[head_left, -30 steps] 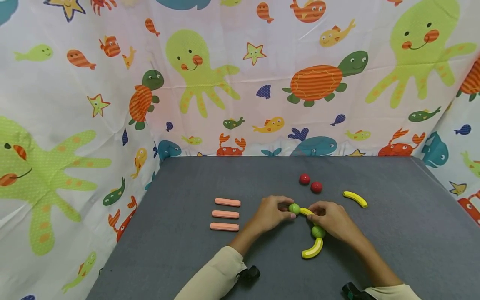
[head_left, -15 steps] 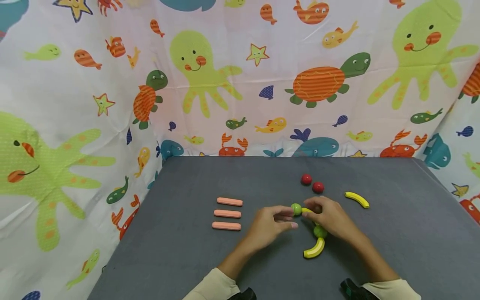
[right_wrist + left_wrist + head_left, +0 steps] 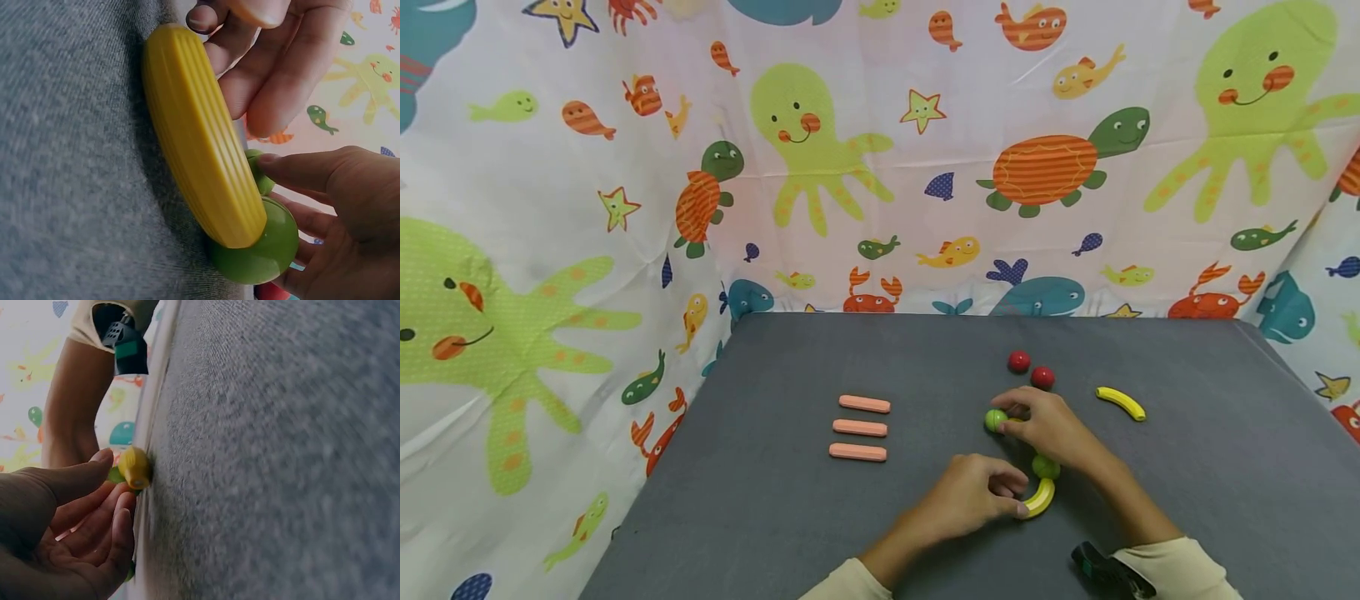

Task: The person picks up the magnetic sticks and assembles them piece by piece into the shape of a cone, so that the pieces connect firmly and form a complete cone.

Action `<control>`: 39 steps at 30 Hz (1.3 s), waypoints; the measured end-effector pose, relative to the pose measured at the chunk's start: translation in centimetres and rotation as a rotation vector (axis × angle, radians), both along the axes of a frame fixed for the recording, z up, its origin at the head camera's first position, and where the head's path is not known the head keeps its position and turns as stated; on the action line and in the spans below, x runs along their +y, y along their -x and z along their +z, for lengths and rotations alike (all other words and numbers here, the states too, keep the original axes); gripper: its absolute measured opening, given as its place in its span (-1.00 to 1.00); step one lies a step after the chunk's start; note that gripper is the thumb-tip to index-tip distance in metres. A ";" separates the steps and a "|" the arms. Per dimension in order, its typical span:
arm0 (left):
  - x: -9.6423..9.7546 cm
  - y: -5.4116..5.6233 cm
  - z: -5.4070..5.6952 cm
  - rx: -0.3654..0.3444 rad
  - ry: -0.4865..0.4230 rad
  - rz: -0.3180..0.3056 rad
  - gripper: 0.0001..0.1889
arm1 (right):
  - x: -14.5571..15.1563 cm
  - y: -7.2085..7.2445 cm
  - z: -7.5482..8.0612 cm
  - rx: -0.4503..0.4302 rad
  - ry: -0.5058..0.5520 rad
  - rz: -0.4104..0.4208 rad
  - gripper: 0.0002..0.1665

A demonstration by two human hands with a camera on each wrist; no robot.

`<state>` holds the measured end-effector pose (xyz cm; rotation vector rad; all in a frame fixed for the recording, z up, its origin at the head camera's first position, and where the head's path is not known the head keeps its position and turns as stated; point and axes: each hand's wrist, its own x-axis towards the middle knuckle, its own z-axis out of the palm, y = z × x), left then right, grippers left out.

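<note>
In the head view, a curved row of toys holds a far green ball (image 3: 996,420), a yellow toy banana mostly hidden by my right hand (image 3: 1051,423), a nearer green ball (image 3: 1046,467) and a nearer toy banana (image 3: 1040,498). My right thumb and fingers pinch about the far green ball; the right wrist view shows the thumb (image 3: 300,172) against it. My left hand (image 3: 972,493) is beside the nearer banana's left end, thumb and fingers spread apart. In the right wrist view, its fingers lie along one side of that banana (image 3: 200,137), not wrapped round it.
On the grey table (image 3: 760,533), three pink sausage-shaped sticks (image 3: 860,427) lie in a column on the left. Two red balls (image 3: 1018,362) sit behind my right hand. A separate toy banana (image 3: 1121,403) lies to its right. A patterned curtain (image 3: 880,167) stands behind.
My left hand has let go of the far green ball and come nearer, to the end of the nearer banana. My right hand has shifted slightly left, from the hidden banana towards the far green ball.
</note>
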<state>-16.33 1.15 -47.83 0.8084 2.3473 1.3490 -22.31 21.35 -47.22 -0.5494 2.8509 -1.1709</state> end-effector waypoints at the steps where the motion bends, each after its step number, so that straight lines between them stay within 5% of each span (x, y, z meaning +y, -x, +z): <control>1: 0.1 0.0 -0.1 0.009 0.010 -0.005 -0.72 | 0.0 0.1 0.0 -0.003 -0.004 0.002 -0.67; 9: 0.7 0.0 -0.7 0.046 0.049 -0.025 -0.72 | 0.2 0.3 0.0 -0.030 -0.004 0.011 -0.67; 19: -0.5 0.3 -0.7 -0.010 0.010 -0.016 -0.75 | 1.1 -0.2 0.0 -0.091 0.022 -0.027 -0.64; 29: -2.5 1.4 -0.9 -0.023 0.021 0.044 -0.76 | 2.5 -0.9 -0.3 -0.071 -0.019 -0.077 -0.59; 39: -3.5 2.4 -0.9 0.037 0.032 0.129 -0.80 | 3.1 -2.1 -0.2 -0.068 -0.060 -0.127 -0.62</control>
